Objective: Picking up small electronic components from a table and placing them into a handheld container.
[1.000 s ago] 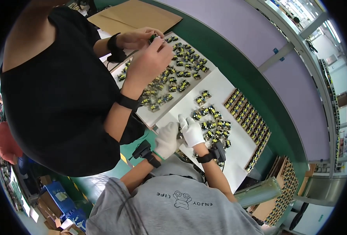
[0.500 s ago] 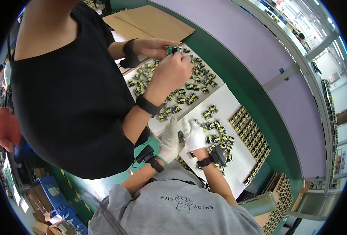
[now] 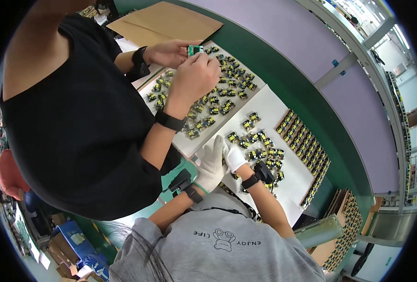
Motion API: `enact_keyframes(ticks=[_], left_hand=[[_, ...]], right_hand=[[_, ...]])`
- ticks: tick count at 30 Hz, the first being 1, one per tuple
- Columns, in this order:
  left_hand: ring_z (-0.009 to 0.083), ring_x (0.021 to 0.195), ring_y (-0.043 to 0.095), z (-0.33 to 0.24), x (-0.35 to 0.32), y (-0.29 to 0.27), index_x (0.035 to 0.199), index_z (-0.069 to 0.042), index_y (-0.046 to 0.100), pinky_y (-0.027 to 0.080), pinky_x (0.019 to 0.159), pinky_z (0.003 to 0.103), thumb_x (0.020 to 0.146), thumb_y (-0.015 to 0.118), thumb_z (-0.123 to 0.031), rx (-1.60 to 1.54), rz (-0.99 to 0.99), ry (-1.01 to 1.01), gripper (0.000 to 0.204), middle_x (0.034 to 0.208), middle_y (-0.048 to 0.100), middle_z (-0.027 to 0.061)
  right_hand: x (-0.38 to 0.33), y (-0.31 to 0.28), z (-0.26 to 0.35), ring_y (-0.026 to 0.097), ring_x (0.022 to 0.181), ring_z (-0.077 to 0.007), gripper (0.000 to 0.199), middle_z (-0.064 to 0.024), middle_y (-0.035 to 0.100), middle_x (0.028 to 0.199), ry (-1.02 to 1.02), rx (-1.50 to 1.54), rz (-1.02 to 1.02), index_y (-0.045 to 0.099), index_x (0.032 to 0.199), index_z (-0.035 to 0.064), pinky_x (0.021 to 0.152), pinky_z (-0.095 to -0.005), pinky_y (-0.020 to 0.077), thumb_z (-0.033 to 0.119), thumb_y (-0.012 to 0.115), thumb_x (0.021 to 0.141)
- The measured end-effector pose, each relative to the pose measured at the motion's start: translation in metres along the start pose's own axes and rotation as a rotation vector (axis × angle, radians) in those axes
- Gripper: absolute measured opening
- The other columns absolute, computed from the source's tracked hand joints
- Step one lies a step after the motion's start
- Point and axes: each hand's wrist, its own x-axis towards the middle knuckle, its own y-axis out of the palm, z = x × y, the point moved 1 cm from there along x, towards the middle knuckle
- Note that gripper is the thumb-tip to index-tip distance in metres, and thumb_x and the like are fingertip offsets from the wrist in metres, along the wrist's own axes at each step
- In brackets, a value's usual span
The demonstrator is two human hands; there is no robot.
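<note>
My left hand (image 3: 209,168), in a cream knit glove, is raised over the near edge of the white board (image 3: 295,181), its visible fingers stretched out. Against its inner side rests my right hand (image 3: 235,158), in a white glove, with fingers bent in. Whatever lies between the two hands is hidden. Just right of them, several small circuit boards with yellow parts (image 3: 256,154) lie loose on the white board. A co-worker's hands (image 3: 194,77), at the upper left, hold a green circuit board (image 3: 194,50) above a second white board crowded with similar pieces (image 3: 227,106).
Close rows of circuit boards (image 3: 305,148) line the white board's right side. A brown cardboard sheet (image 3: 166,22) lies at the far end. The co-worker's black-clad body (image 3: 86,131) fills the left. More filled boards (image 3: 345,230) stand at lower right, near a greenish box-shaped thing (image 3: 319,231).
My right hand has come up closer against my left, and a circuit board seen between them before is now out of sight. The co-worker's green board is turned flatter. The whole view has shifted slightly.
</note>
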Motion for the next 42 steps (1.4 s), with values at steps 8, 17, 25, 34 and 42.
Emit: enact_keyframes(ticks=[8, 17, 25, 34, 42], left_hand=[[0.0353, 0.077, 0.057, -0.012, 0.007, -0.018, 0.147, -0.013, 0.007, 0.050, 0.066, 0.043, 0.071, 0.070, -0.018, 0.058, 0.023, -0.060, 0.098, 0.108, 0.049, 0.0242], [0.0431, 0.116, 0.041, 0.012, 0.007, 0.022, 0.141, 0.001, 0.014, 0.035, 0.099, 0.046, 0.067, 0.076, -0.022, -0.058, 0.163, 0.131, 0.099, 0.130, 0.037, 0.0271], [0.0379, 0.120, 0.043, 0.023, 0.018, 0.022, 0.137, 0.002, 0.026, 0.034, 0.103, 0.043, 0.069, 0.048, 0.006, -0.485, -0.156, 0.093, 0.071, 0.132, 0.038, 0.0239], [0.0285, 0.112, 0.054, 0.024, 0.017, 0.019, 0.134, 0.000, 0.034, 0.047, 0.093, 0.038, 0.074, 0.048, 0.013, -0.539, -0.094, 0.023, 0.063, 0.130, 0.038, 0.0179], [0.0257, 0.103, 0.058, 0.023, 0.018, 0.022, 0.132, -0.004, 0.040, 0.051, 0.084, 0.036, 0.074, 0.061, 0.003, -0.443, 0.001, -0.098, 0.062, 0.124, 0.044, 0.0184]], right_hand=[[0.006, 0.001, 0.004, 0.061, 0.074, -0.0346, 0.039, -0.0242, 0.061, 0.076, -0.066, 0.427, -0.098, 0.062, 0.094, -0.0034, 0.065, -0.0424, 0.0438, 0.031, 0.043, 0.095], [0.083, -0.059, -0.003, 0.060, 0.059, -0.0321, 0.038, -0.0125, 0.060, 0.063, -0.356, -0.856, -0.217, 0.067, 0.071, 0.0115, 0.057, -0.0464, 0.0434, 0.042, 0.051, 0.085], [0.083, -0.066, -0.012, 0.063, 0.070, -0.0257, 0.021, -0.0056, 0.065, 0.078, -0.134, -0.960, -0.021, 0.070, 0.082, 0.0187, 0.059, -0.0406, 0.0442, 0.035, 0.056, 0.081], [-0.025, -0.168, 0.016, 0.065, 0.082, -0.0255, 0.022, -0.0077, 0.067, 0.092, 0.014, -0.603, -0.688, 0.071, 0.090, 0.0137, 0.073, -0.0363, 0.0501, 0.032, 0.059, 0.084], [-0.248, -0.229, -0.107, 0.059, 0.101, -0.0357, 0.058, -0.0210, 0.063, 0.105, 1.270, -0.672, -0.685, 0.062, 0.108, 0.0050, 0.087, -0.0412, 0.0455, 0.054, 0.052, 0.081]])
